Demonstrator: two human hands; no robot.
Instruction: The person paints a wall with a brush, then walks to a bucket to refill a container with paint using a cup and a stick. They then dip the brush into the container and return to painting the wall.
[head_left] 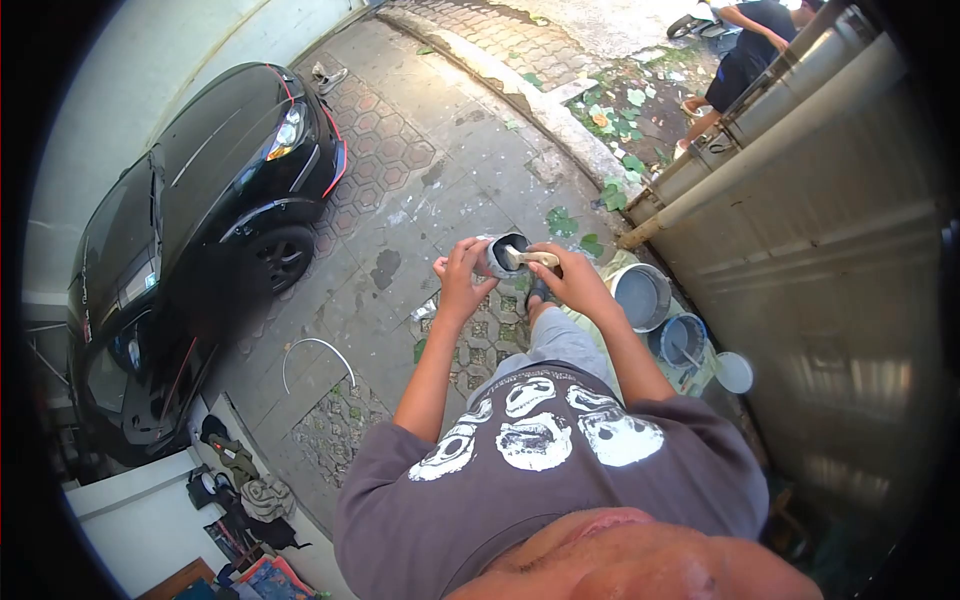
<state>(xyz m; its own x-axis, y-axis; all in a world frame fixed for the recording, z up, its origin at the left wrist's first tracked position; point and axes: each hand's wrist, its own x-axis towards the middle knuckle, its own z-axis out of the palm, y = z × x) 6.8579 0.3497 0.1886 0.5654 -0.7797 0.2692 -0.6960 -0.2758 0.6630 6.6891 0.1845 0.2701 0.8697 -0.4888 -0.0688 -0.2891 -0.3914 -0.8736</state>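
In front of my body, my left hand (464, 275) is wrapped round a small paint can (496, 262), tilted so its dark inside faces me. A paintbrush (541, 259) with a pale handle is gripped in my right hand (577, 280). The brush's head is inside the mouth of the can, so its bristles are mostly hidden. Near my right forearm, a large white bucket (640, 297) of greyish liquid stands on the ground. A smaller blue-rimmed bucket (683, 340) with a stick in it sits beside it, along with a round white lid (734, 372).
A black car (190, 200) is parked at the left. To the right runs a metal gate (800, 250). A white curved strip (320, 350) lies on the paving (390, 310). Clothes and bags (255, 495) lie at lower left. Another person (755, 55) is beyond the gate.
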